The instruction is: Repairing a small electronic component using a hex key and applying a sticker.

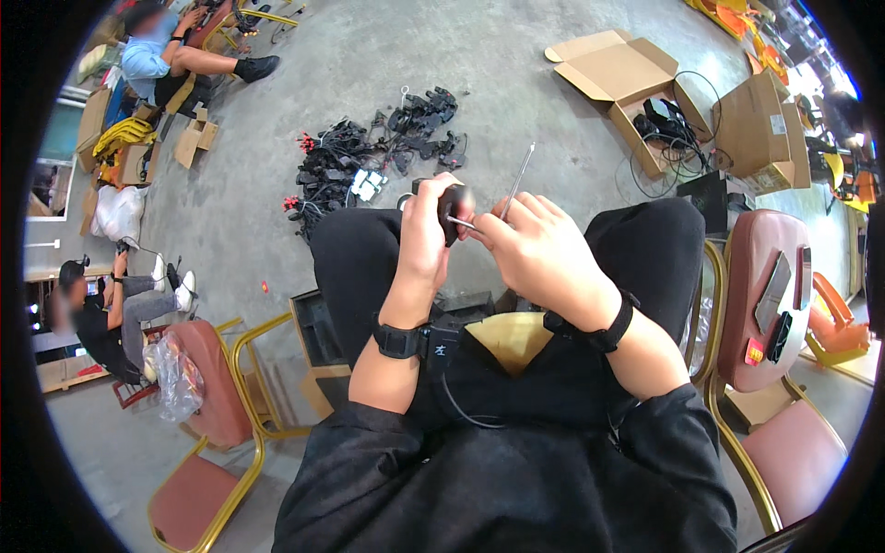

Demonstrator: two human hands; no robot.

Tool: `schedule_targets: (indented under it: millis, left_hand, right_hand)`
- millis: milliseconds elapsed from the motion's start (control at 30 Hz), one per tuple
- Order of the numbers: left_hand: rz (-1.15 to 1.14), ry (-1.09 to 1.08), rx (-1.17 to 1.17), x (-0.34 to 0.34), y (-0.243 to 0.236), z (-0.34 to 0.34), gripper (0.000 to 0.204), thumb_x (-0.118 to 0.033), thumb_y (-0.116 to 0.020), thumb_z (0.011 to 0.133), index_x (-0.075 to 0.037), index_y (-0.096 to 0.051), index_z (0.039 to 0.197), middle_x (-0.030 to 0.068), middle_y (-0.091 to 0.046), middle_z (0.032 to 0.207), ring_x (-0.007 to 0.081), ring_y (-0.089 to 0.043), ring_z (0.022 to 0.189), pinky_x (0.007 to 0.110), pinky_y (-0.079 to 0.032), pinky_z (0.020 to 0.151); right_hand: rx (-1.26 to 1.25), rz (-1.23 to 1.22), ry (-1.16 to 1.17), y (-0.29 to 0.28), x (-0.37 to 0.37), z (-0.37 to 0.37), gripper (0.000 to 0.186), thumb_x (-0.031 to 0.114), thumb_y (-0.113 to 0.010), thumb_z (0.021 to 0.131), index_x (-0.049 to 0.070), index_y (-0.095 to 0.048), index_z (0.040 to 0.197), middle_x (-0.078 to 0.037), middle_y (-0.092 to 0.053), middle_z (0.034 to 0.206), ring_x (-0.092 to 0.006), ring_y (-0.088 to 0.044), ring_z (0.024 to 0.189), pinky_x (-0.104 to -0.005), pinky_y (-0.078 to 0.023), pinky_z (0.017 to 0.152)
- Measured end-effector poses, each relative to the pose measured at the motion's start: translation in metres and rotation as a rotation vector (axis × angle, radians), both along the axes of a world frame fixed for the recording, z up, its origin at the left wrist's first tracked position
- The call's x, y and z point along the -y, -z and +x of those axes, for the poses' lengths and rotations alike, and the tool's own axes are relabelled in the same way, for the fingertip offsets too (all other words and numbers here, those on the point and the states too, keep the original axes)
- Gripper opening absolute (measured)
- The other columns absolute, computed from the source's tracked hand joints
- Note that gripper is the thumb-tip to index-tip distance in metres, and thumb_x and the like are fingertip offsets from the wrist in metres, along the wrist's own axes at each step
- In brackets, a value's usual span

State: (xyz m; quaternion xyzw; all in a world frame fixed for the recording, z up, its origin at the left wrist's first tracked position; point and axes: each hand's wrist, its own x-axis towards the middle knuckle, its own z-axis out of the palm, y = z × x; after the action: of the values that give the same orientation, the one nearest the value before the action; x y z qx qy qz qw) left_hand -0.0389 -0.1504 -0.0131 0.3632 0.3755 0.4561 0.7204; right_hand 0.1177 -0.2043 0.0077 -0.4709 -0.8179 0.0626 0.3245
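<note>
My left hand (pixel 424 226) is closed round a small dark object (pixel 454 203) held above my lap, fingers wrapped over its side. Just right of it, my right hand (pixel 530 244) has its fingers closed on a thin metal tool (pixel 523 166): a long shaft sticks up from the fingers, and a short shaft points left to the dark object. Whether these shafts are one bent tool or two is hidden by the fingers. Beyond my knees a pile of black parts with cables and red tips (pixel 341 157) lies on the concrete floor.
An open cardboard box (pixel 636 138) of black cabled items sits ahead right. A padded chair with flat items (pixel 751 359) is at my right; another (pixel 198 484), partly under a plastic bag (pixel 180 378), is at my left. Two other people (pixel 147 64) (pixel 111 323) sit on the left.
</note>
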Motion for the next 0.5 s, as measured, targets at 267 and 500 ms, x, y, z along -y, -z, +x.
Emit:
schedule_targets:
  millis: [267, 500]
  left_hand:
    - [-0.051, -0.032, -0.16, 0.0047, -0.0083, 0.0032, 0.037, -0.033, -0.04, 0.097, -0.008, -0.047, 0.07, 0.0013, -0.046, 0.063, 0.0099, -0.041, 0.055, 0.025, -0.034, 0.053]
    - [-0.076, -0.057, -0.169, 0.0044, -0.0072, 0.0011, 0.037, -0.032, -0.043, 0.096, -0.007, -0.049, 0.069, 0.0018, -0.049, 0.064, 0.0107, -0.043, 0.057, 0.026, -0.035, 0.055]
  right_hand:
    - [0.089, 0.03, 0.05, 0.0015, 0.002, -0.0007, 0.019, 0.007, -0.061, 0.073, 0.009, -0.062, 0.092, -0.006, -0.052, 0.077, -0.0231, -0.054, 0.076, -0.0343, -0.043, 0.07]
    - [0.035, 0.007, 0.064, -0.0018, 0.0037, -0.0051, 0.011, 0.01, -0.062, 0.079, 0.01, -0.062, 0.09, -0.007, -0.055, 0.074, -0.0243, -0.056, 0.071, -0.035, -0.044, 0.066]
